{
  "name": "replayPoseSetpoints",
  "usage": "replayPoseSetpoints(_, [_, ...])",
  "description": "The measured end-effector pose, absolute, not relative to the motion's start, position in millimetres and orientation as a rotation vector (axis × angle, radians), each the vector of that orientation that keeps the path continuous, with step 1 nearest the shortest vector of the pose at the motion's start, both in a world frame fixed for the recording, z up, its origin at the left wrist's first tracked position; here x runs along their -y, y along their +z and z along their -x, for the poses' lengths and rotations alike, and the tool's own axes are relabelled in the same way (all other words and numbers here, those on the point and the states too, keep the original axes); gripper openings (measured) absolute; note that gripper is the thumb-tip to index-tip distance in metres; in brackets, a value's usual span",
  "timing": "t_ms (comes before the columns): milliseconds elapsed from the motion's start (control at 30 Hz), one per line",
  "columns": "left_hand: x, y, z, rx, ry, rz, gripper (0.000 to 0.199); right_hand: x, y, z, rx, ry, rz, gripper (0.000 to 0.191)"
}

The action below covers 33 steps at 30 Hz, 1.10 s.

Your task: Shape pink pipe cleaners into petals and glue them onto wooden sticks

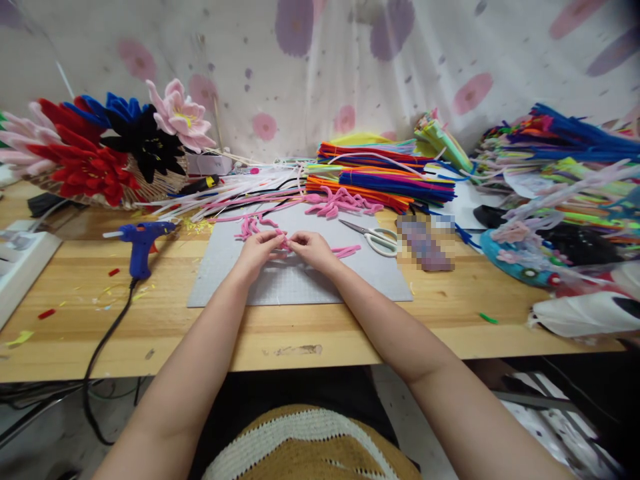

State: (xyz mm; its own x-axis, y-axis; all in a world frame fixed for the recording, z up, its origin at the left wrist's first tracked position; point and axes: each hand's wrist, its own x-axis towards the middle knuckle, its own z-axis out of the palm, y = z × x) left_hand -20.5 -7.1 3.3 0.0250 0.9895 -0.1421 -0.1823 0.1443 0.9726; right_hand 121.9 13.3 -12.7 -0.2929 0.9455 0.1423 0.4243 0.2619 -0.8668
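Over the grey cutting mat (300,287), my left hand (261,250) and my right hand (311,248) meet, both pinching a pink fuzzy stem (283,244) between their fingertips. Other pink stems (253,225) lie bent just beyond my left hand. Straight pink ends (349,251) stick out to the right, behind my right wrist. A heap of shaped pink pieces (340,202) rests at the mat's far edge. Scissors with pale handles (381,241) lie at the mat's right, their blades pointing left.
A blue glue gun (141,245) stands at the left, its cord hanging off the table (190,340). Fuzzy flowers (95,170) fill the back left. Bundles of coloured stems (395,187) lie behind the mat, more at the right near a white roll (583,315). A power strip (25,267) is far left.
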Motion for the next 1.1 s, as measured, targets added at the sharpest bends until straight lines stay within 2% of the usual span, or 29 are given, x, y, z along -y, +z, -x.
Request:
replayPoseSetpoints(233, [3.1, -1.6, 22.1, -1.226, 1.302, -1.032, 0.023, -9.8, -11.7, -121.4, 1.811, 1.218, 1.086, 0.027])
replayPoseSetpoints(367, [1.2, -3.8, 23.3, -1.302, 1.303, -1.019, 0.026, -7.5, -8.3, -122.8, 1.844, 1.353, 1.054, 0.033])
replayPoseSetpoints(600, [2.4, -1.3, 17.8, -1.223, 1.338, -0.791, 0.034, -7.8, -9.1, -119.9, 1.794, 1.292, 1.071, 0.037])
replayPoseSetpoints(800, [4.3, 3.7, 28.7, -1.113, 1.237, -0.897, 0.034, -8.3, -11.3, -121.7, 1.745, 1.202, 1.102, 0.035])
replayPoseSetpoints(967, [4.8, 5.5, 32.9, -1.125, 1.268, -0.955, 0.034, -6.4, -5.2, -129.3, 1.743, 1.465, 0.972, 0.032])
replayPoseSetpoints(1100, [4.5, 5.7, 31.5, -1.135, 1.286, -0.987, 0.033, -9.4, -6.1, -132.2, 1.684, 1.341, 0.91, 0.028])
